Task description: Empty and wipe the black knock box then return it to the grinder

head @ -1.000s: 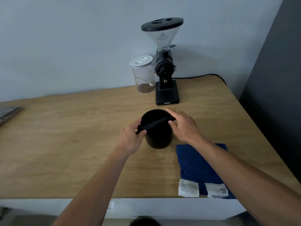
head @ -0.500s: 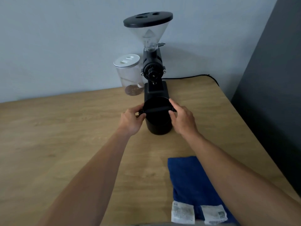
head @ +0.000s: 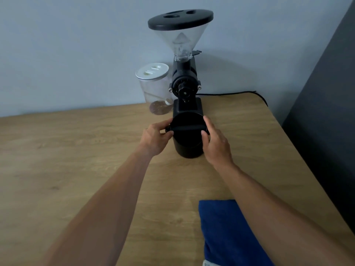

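Hands frame the black knock box point(head: 189, 144) just above the middle of the frame, one on each side of its rim. It stands upright on the wooden counter point(head: 76, 150), directly in front of the grinder point(head: 185, 83) and touching or nearly touching the grinder's black base; from this angle I cannot tell which. A dark bar runs across the box's open top from side to side.

The left hand point(head: 155, 139) pinches the left end of that bar, thumb on the near side and fingertips curled over the far side. The right hand point(head: 216, 144) grips the right edge of the rim, thumb pressed against the near wall and fingers wrapped round the far side. Both forearms reach in from the lower edge of the frame.

The grinder rises toward the upper centre, with a clear funnel hopper under a flat black lid. Just left of it, against the pale wall, stands a clear jar point(head: 154, 91) with a white lid and a thin brown layer at the bottom. A blue cloth point(head: 226, 233) lies flat at the lower right, partly under the right forearm.
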